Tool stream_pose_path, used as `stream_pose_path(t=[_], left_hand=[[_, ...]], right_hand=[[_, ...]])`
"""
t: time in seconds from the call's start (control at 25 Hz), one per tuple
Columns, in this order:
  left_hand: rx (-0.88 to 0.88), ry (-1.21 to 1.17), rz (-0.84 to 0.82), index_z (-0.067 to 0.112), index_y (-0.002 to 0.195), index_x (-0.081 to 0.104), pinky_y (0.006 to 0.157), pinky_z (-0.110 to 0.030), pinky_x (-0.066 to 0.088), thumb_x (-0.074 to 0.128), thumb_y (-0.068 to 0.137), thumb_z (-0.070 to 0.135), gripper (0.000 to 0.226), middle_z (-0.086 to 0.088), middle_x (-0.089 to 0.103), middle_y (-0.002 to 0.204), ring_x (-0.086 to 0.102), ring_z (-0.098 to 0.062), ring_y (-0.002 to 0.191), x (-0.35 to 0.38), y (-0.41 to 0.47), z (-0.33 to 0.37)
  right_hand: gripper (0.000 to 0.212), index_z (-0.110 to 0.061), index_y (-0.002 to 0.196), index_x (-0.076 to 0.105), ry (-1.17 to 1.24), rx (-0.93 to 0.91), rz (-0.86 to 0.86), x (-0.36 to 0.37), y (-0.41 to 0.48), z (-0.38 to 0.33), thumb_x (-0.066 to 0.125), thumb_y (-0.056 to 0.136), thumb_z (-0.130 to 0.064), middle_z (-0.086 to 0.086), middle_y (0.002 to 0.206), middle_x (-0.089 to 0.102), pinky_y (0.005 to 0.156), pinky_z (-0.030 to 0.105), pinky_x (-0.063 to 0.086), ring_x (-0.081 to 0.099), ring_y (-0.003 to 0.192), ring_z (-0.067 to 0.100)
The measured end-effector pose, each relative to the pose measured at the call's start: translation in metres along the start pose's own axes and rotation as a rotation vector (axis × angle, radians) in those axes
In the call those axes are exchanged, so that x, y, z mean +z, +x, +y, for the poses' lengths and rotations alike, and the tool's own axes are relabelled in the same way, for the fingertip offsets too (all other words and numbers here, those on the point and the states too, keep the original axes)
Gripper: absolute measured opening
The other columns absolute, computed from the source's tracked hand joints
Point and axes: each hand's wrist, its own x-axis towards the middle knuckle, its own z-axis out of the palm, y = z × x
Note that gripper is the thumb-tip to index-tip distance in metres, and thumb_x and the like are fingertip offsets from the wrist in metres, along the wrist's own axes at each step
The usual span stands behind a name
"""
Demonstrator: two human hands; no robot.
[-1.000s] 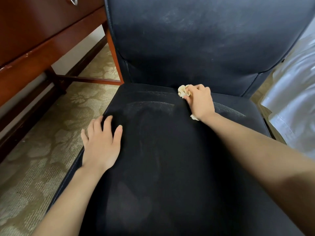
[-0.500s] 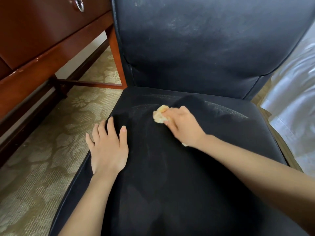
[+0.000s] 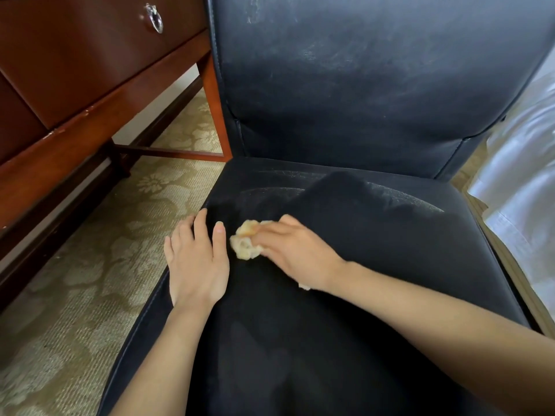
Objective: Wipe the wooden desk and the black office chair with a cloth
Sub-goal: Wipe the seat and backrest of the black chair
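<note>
A: What's the chair point(image 3: 360, 250) like?
B: Black and smooth, with pale dusty streaks.
A: Where's the cloth point(image 3: 244, 243)?
B: Crumpled yellow ball near the seat's left edge. The right hand point(image 3: 297, 253) grips it. The left hand point(image 3: 196, 259) lies flat beside it, fingers straight.
A: What's around?
B: A brown wooden desk point(image 3: 75, 70) on the left, flowery carpet point(image 3: 75, 265) under it, a white sheet point(image 3: 525, 190) on the right

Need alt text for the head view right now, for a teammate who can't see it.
The right hand presses a crumpled pale cloth onto the seat of the black office chair, beside the left hand resting flat near the seat's left edge. A wooden desk stands at left on patterned carpet.
</note>
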Motion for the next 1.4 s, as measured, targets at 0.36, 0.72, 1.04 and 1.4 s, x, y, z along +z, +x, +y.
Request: stream_pose_path(t=[0.36, 0.72, 1.04, 1.4], left_hand=[[-0.002, 0.051, -0.011, 0.018, 0.144, 0.035, 0.117, -0.044, 0.015, 0.011, 0.093, 0.049, 0.064, -0.005, 0.038, 0.146, 0.028, -0.021, 0.137, 0.004, 0.0, -0.001], [0.023, 0.07, 0.005, 0.019, 0.146, 0.028, 0.118, -0.04, 0.004, -0.001, 0.085, 0.058, 0.079, -0.003, 0.033, 0.148, 0.022, -0.019, 0.141, 0.007, 0.002, -0.002], [0.019, -0.046, 0.05, 0.016, 0.151, 0.012, 0.119, -0.041, 0.002, 0.002, 0.093, 0.055, 0.07, -0.004, 0.021, 0.155, 0.009, -0.019, 0.145, 0.004, 0.0, -0.001], [-0.015, -0.007, 0.053, 0.018, 0.151, 0.003, 0.119, -0.038, -0.001, 0.001, 0.086, 0.058, 0.077, -0.004, 0.011, 0.158, 0.001, -0.016, 0.146, 0.003, -0.003, 0.001]], right_hand=[[0.012, -0.018, 0.098, 0.054, -0.055, 0.623, 0.178, -0.024, 0.022, 0.114, 0.042, 0.096, -0.019, 0.009, 0.096, 0.062, 0.068, 0.038, 0.046, 0.05, 0.09, 0.032], [0.027, -0.021, 0.119, 0.055, -0.021, 0.732, 0.246, -0.002, 0.061, 0.1, 0.045, 0.095, -0.014, 0.014, 0.107, 0.062, 0.07, 0.032, 0.03, 0.054, 0.096, 0.035], [0.029, -0.02, 0.123, 0.054, 0.231, 0.157, 0.071, 0.027, 0.08, -0.02, 0.045, 0.095, -0.016, 0.005, 0.115, 0.061, 0.081, 0.037, 0.047, 0.058, 0.099, 0.025], [0.046, -0.032, 0.13, 0.042, -0.02, 0.062, -0.074, 0.023, 0.075, 0.019, 0.054, 0.09, -0.011, -0.002, 0.135, 0.051, 0.078, 0.037, 0.05, 0.058, 0.107, 0.025]])
